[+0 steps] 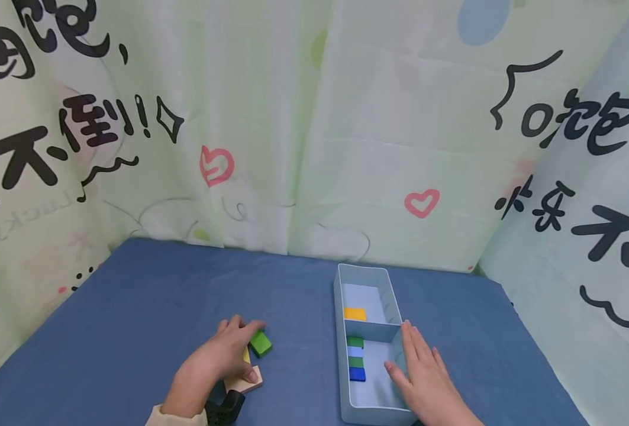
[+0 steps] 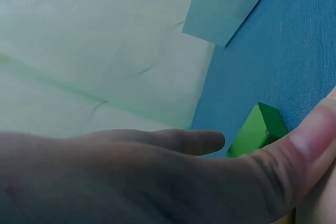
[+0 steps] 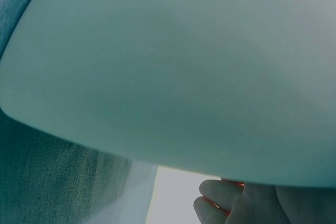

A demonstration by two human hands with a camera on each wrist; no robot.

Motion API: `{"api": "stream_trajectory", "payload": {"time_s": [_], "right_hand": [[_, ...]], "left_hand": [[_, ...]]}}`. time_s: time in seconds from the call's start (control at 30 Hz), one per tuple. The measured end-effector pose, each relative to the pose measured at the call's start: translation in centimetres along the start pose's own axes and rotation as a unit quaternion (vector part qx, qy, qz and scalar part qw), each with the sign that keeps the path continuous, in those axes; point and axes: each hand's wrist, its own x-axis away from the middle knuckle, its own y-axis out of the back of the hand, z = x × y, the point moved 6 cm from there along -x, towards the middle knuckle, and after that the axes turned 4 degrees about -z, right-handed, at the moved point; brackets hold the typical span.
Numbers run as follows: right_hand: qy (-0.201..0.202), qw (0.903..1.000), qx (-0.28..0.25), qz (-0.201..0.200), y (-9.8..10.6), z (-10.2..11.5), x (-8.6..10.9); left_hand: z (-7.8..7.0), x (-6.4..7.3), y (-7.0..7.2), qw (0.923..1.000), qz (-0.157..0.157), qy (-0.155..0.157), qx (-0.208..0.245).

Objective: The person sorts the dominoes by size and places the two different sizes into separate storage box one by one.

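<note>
Head view, and two hands are in play: the left hand (image 1: 222,355) arches over a small cluster left of the tray (image 1: 342,367), toward the near edge of the desk (image 1: 186,296). One finger reaches a green block (image 1: 261,344), the thumb sits down by a pale wooden block (image 1: 242,385), and a yellow block (image 1: 247,355) peeks out between. Bent fingers, yes, but whether they pinch anything I cannot tell; the left wrist view hides the contact. That arch probably suits picking among pieces lying so close. Across to the right hand (image 1: 428,378): fingers straight, pressed together, thumb apart, laid at the tray's right wall, likely to steady it. The tray stands lengthwise, its far end up toward the desk's far edge, presumably so both compartments lie within reach. Inside, an orange block (image 1: 354,314) sits against the divider (image 1: 380,331) in the far compartment, while green pieces (image 1: 355,341) and a dark blue block (image 1: 357,374) line the near compartment's left wall, perhaps to keep the row straight.
</note>
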Motion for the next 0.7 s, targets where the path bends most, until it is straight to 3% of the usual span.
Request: {"api": "stream_trajectory", "payload": {"time_s": [0.2,0.47,0.7], "right_hand": [[-0.003,1.0,-0.002,0.004,-0.1,0.0,0.0],[-0.007,0.9999,-0.006,0.009,0.0,0.0,0.1],[-0.004,1.0,-0.006,0.006,0.0,0.1,0.2]], "left_hand": [[-0.1,-0.5,-0.2,0.9997,-0.024,-0.004,-0.003],[-0.8,-1.1,-0.8,0.9984,-0.041,-0.01,-0.039],[-2.0,-1.3,-1.5,0.997,-0.049,-0.035,-0.049]]}}
